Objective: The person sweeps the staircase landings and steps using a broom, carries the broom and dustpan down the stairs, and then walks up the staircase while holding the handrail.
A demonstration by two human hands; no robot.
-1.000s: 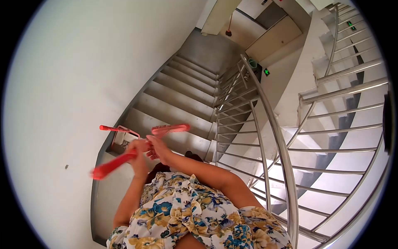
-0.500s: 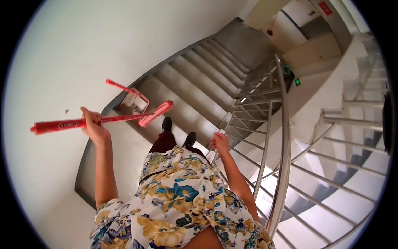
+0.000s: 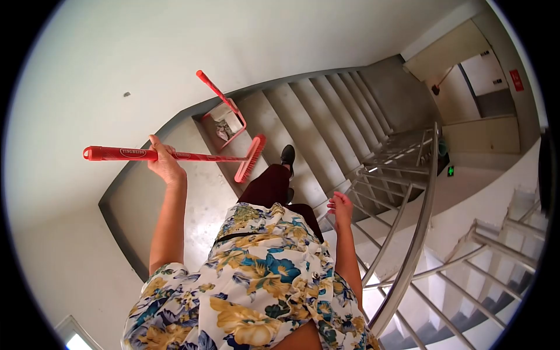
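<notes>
While its long handle is gripped by the left hand (image 3: 166, 166), the red broom (image 3: 210, 157) is held out level across the view, with its grip end pointed left, in front of the wall (image 3: 105, 76). The fingers are wrapped around the shaft just beside the printed grip, and the thumb is laid along its far side. The broom's head (image 3: 251, 158) is held at the right end of the shaft, its bristles turned toward the edge of a step; whether that step is touched by them cannot quite be made out.

Just beyond the broom's head, a red-framed dustpan (image 3: 231, 119) is set on a step close to the wall, its handle slanted up toward the far left. Pale, crumpled litter (image 3: 223, 129) is held in its pan. To the right of the broom's head, a black shoe (image 3: 287, 156) is planted on the stairs (image 3: 318, 116).

The right hand (image 3: 340, 207) is held half open beside the metal railing (image 3: 417, 233), its fingers loosely curled, with nothing seen in it. Farther off, at the foot of the stairs, a doorway (image 3: 458, 96) is seen, with a second broom (image 3: 436, 89) stood inside, and a green-lit sign (image 3: 450, 171) is mounted low beyond the railing.
</notes>
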